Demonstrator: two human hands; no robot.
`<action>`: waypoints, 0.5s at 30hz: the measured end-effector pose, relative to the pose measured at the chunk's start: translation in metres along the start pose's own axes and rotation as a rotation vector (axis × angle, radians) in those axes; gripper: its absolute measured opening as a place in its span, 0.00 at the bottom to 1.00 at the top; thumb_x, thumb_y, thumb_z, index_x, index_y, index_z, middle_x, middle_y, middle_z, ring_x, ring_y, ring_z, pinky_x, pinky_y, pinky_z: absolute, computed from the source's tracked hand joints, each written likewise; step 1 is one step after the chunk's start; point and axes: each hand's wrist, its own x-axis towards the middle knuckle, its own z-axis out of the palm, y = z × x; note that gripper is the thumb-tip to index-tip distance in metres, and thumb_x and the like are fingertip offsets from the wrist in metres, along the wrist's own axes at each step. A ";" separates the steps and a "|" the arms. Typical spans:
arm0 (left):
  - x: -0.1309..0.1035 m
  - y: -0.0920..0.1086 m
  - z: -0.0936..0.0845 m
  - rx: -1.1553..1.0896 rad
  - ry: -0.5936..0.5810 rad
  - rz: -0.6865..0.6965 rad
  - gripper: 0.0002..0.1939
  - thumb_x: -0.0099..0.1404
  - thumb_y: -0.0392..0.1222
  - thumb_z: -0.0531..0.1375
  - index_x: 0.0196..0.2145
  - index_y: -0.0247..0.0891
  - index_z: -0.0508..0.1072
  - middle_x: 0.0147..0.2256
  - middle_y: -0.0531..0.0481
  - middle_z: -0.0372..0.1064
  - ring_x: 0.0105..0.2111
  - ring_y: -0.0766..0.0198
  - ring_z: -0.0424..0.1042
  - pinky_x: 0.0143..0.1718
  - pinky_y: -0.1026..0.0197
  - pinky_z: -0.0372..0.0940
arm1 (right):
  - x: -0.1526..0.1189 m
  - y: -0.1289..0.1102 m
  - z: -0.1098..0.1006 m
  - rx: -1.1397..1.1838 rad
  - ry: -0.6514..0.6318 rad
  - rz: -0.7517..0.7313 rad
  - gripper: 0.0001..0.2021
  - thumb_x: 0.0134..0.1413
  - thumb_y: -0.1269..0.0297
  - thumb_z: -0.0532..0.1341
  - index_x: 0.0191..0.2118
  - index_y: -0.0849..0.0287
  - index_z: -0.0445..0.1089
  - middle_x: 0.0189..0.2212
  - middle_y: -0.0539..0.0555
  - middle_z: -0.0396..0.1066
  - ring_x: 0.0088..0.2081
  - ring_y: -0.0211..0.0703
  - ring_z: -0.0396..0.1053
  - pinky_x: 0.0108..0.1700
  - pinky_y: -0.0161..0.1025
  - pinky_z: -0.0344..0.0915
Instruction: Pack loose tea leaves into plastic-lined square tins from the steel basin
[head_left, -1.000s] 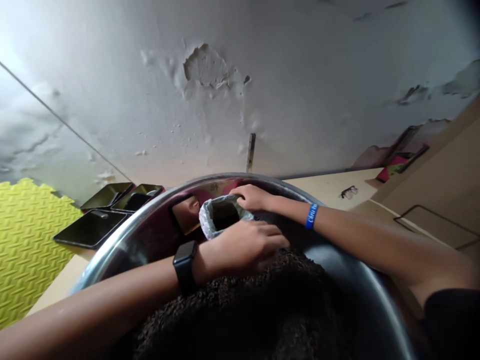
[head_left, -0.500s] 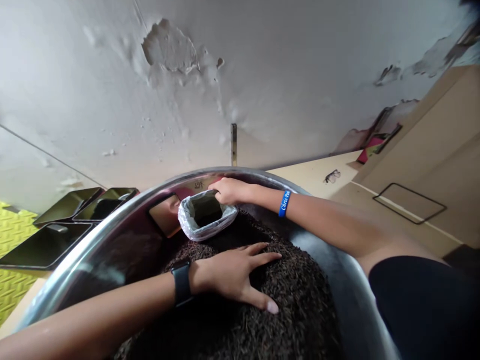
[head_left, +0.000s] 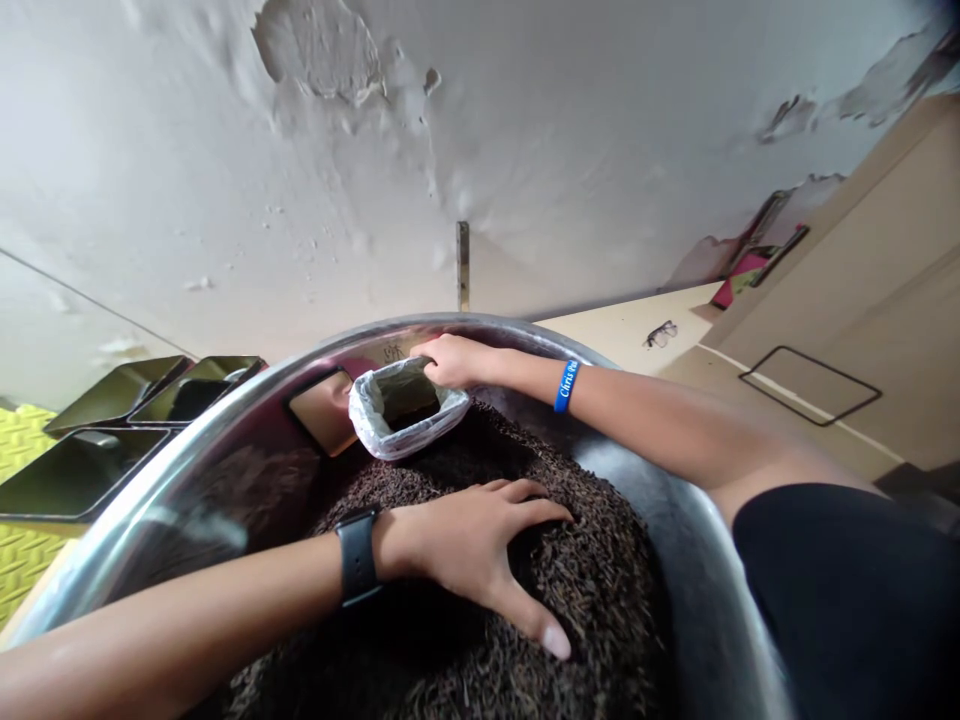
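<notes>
A large round metal basin point(head_left: 180, 470) holds a heap of dark, dry, twisted leaves point(head_left: 600, 540) that look like loose tea. My left hand point(head_left: 469, 545), with a dark watch on its wrist, rests on the heap with thumb and fingers spread; some fingertips are hidden in the leaves. My right hand point(head_left: 457, 360), with a blue band on its wrist, grips the far rim of a plastic-lined bag point(head_left: 409, 440). The bag stands with its mouth open inside the basin's far side, at the edge of the heap. Its inside is dark and its contents are hard to make out.
Several dark, open trays point(head_left: 82, 470) stand left of the basin by a yellow textured mat point(head_left: 22, 450). Behind is a peeling wall point(head_left: 375, 200). On the right are glasses point(head_left: 661, 334) on a pale surface and a big cardboard box point(head_left: 885, 270).
The view has tilted down slightly. My left hand has shifted a little over the leaves, its thumb and fingers more bent. My right hand keeps its hold on the bag.
</notes>
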 end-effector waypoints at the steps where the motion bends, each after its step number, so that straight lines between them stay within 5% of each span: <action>1: 0.000 0.001 0.000 -0.001 -0.003 0.007 0.51 0.44 0.70 0.63 0.62 0.46 0.56 0.59 0.44 0.57 0.56 0.45 0.60 0.58 0.46 0.57 | 0.000 0.000 0.000 0.002 0.002 0.000 0.14 0.49 0.73 0.51 0.40 0.60 0.71 0.40 0.58 0.74 0.40 0.45 0.69 0.38 0.36 0.59; 15: -0.003 0.009 0.002 -0.076 0.031 0.049 0.47 0.43 0.68 0.65 0.57 0.43 0.63 0.54 0.45 0.63 0.50 0.51 0.68 0.55 0.55 0.60 | 0.000 0.002 0.001 0.043 0.008 -0.007 0.13 0.48 0.74 0.52 0.38 0.60 0.70 0.36 0.57 0.74 0.34 0.42 0.67 0.35 0.36 0.56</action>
